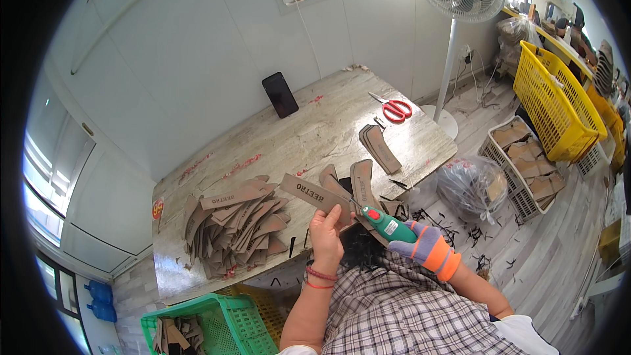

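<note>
My left hand (327, 230), bare with red bracelets at the wrist, pinches a flat, curved brown strip (305, 190) with dark lettering. My right hand (427, 248), in a grey and orange glove, is closed round a green handheld power tool (389, 225) with a red switch. Its thin tip meets or nearly meets the strip's right end, beside my left fingers; contact cannot be made out. A heap of similar strips (240, 223) lies left on the table (197, 177). More strips (362, 184) lie just beyond the tool, and a small stack (380, 149) sits farther back.
Red-handled scissors (396, 111) lie at the table's back right; a phone (280, 95) leans against the wall. Below left is a green crate (223, 325) holding strips. Right are a standing fan (453, 52), a plastic bag (472, 187), crates (519, 177) and black scraps on the floor.
</note>
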A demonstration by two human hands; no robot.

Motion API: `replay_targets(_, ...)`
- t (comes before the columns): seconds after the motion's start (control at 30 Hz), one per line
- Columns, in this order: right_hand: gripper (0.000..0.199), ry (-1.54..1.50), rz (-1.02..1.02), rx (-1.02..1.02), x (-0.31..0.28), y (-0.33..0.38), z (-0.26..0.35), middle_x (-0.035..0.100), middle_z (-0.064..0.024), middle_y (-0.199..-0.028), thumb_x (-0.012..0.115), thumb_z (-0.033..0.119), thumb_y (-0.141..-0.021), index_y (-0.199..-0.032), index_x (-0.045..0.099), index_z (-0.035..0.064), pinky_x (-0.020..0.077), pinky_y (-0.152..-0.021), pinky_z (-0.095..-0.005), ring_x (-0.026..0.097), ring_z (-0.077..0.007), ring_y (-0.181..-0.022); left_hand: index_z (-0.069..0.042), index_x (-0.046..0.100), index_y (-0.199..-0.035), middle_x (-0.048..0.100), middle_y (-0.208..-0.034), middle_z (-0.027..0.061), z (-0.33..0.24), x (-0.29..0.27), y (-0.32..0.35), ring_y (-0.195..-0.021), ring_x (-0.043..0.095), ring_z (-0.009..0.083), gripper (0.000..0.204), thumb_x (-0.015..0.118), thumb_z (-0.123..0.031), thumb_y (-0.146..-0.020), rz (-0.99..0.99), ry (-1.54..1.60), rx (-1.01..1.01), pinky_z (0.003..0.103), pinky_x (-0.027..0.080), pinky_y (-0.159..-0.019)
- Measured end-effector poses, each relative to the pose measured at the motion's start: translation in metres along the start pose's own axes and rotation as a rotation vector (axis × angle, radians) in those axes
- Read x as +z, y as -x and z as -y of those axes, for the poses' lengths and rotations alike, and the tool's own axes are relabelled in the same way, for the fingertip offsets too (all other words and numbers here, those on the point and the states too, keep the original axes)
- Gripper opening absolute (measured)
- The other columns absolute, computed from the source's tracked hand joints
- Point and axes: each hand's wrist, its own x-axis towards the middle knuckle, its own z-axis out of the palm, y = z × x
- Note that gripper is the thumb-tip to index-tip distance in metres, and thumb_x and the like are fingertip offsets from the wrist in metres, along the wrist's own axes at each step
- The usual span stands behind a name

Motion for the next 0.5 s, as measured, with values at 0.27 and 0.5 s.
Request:
replay_targets(0.27, 0.05, 0.15, -0.059, -0.1, 0.003, -0.005, -0.009, 0.068, -0.003, -0.072, 0.082, 0.033, -0.078, -0.112, 0.063, 0.0017, 0.0477, -0.054, -0.0216, 0.06, -0.0059, -0.057, -0.003, 0.064, -0.093, 0.07, -0.089, 0.0055, 0.011, 0.007, -0.001, -0.076, 0.063, 0.0118, 0.004, 0.064, -0.007, -0.092, -0.055, -0.059, 0.173, 0.026, 0.048, -0.067)
replay_targets(0.5, 0.05, 0.013, -0.007, -0.002, 0.0, 0.001, 0.01, 0.067, -0.0023, -0.071, 0.082, 0.033, -0.078, -0.111, 0.063, 0.0014, 0.0476, -0.055, -0.0216, 0.059, -0.0057, -0.059, -0.001, 0.066, -0.095, 0.07, -0.09, 0.0055, 0.006, 0.012, 0.006, -0.069, 0.061, 0.0104, 0.008, 0.066, -0.007, -0.09, -0.043, -0.108, 0.096, 0.025, 0.048, -0.063)
